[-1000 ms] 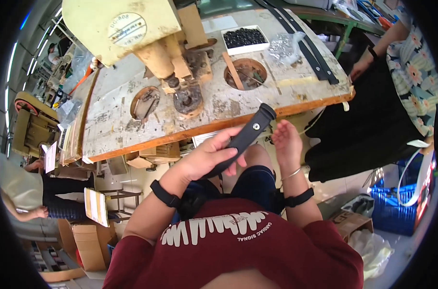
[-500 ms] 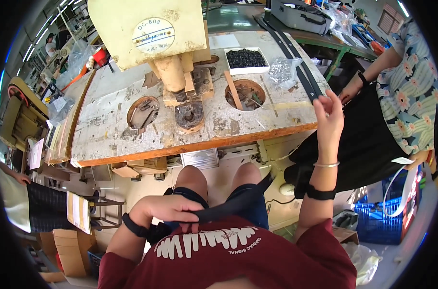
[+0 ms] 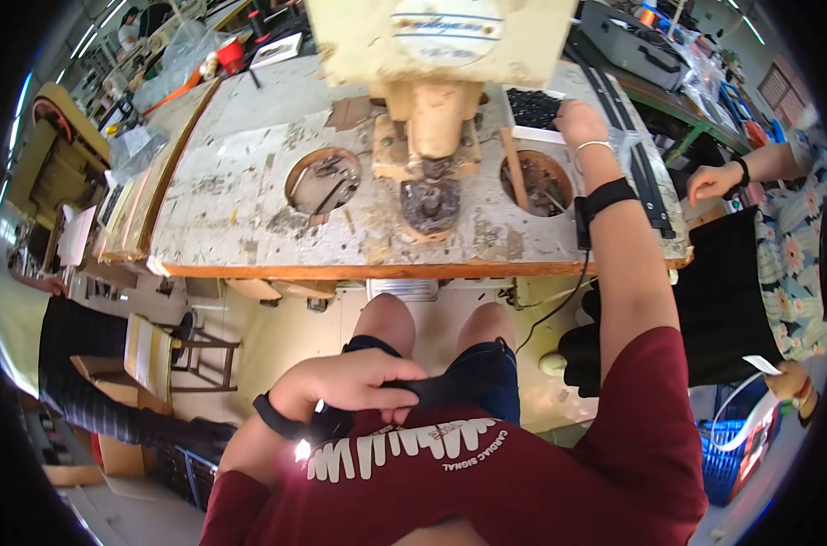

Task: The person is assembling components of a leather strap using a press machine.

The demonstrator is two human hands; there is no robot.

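A black strap point(image 3: 463, 384) lies across my lap, its near end pinched between the thumb and fingers of my left hand point(image 3: 359, 382). My right hand point(image 3: 581, 124) reaches far over the table to the right edge of a white tray point(image 3: 548, 135). Small black parts point(image 3: 530, 106) fill that tray. The fingers of this hand are curled down at the parts, and what they grip is hidden. Left of the tray stands a cream press machine point(image 3: 436, 114), with a dark worn anvil point(image 3: 429, 207) below its head.
The worn table point(image 3: 241, 200) has two round holes point(image 3: 324, 185) holding scraps; a wooden stick point(image 3: 514, 173) crosses the right one. Long black straps point(image 3: 648, 187) lie at its right side. A person in a floral top point(image 3: 777, 246) stands at right. A stool point(image 3: 150, 355) stands left.
My right hand has gone from raised fingers beside the straps to the tray of black parts. My left hand still holds the strap. The view has shifted, and the person's hand at right moved off the straps.
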